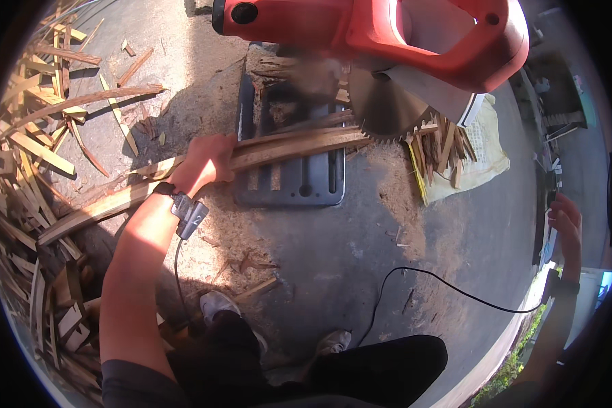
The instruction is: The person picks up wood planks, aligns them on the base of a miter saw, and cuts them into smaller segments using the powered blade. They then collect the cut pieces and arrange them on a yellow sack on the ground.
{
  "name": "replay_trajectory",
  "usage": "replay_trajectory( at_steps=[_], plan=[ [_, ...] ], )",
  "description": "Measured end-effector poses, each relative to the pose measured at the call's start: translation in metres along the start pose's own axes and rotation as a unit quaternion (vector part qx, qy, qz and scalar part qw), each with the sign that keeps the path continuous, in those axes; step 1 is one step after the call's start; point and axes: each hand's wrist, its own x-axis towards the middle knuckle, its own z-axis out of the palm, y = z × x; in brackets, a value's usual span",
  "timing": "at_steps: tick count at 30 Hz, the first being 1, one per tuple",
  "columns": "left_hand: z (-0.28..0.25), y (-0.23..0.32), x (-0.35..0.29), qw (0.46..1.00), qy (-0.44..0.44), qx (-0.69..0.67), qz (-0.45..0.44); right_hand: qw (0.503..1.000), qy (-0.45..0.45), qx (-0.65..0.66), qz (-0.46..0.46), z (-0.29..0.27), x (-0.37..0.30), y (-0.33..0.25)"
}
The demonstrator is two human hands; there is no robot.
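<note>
left hand (209, 162): closed over the strips (296, 151), palm down, just left of the base (291, 198)
right hand (566, 216): well right of the grip, away from the saw (299, 26), fingers curled, cannot tell if it holds anything
strips: in the grip, at least two together, running down-left behind it and up-right past it over the base to the blade (387, 105)
blade risk: strips could kick or twist if the teeth bite, as only one hand shows on them; fingers could be pulled closer; cannot tell if it touches or spins
strip risk: uneven edges could let one slide against the other, giving a crooked cut
floor risk: cord (449, 284), below-right of the grip, could snag a shoe (217, 304)
strips' look: long, narrow, slightly bowed, pale brown, rough-grained
saw's look: smooth red housing above-right of the grip; round, toothed metal blade
base's look: dark, flat, slotted, rounded corners
sack (488, 155): right of the grip, pale, creased, short offcuts (445, 148) on it
scrap (44, 149): left of the grip, splintery, tangled
sawdust (231, 238): just below the grip, tan, powdery
</note>
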Motion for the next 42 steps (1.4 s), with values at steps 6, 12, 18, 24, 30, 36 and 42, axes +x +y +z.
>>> replay_trajectory(
  at_steps=[6,12,18,24,30,36,42],
  plan=[
    [0.007,-0.026,-0.022,0.998,0.063,-0.001,-0.014,0.991,-0.087,-0.058,0.088,0.053,-0.157,-0.049],
    [0.005,-0.002,-0.007,0.993,0.091,-0.068,0.021,0.817,-0.404,0.068,0.406,0.074,-0.306,0.09],
    [0.025,-0.01,-0.021,0.991,0.1,-0.084,-0.025,0.821,-0.209,-0.185,-0.498,0.228,-0.121,-0.152],
    [0.034,-0.008,-0.027,0.988,0.124,-0.086,-0.028,0.891,0.173,0.17,-0.384,0.325,0.004,-0.23],
    [0.017,0.005,-0.006,0.989,0.123,-0.083,0.005,0.944,0.047,0.29,-0.151,0.3,0.057,-0.258],
    [0.016,-0.026,-0.038,0.989,0.111,-0.087,-0.033,0.929,-0.262,0.255,-0.065,0.33,0.062,-0.307],
    [0.024,-0.006,-0.014,0.993,0.115,-0.012,-0.03,0.803,-0.159,0.002,-0.575,0.324,0.083,-0.283]
  ],
)
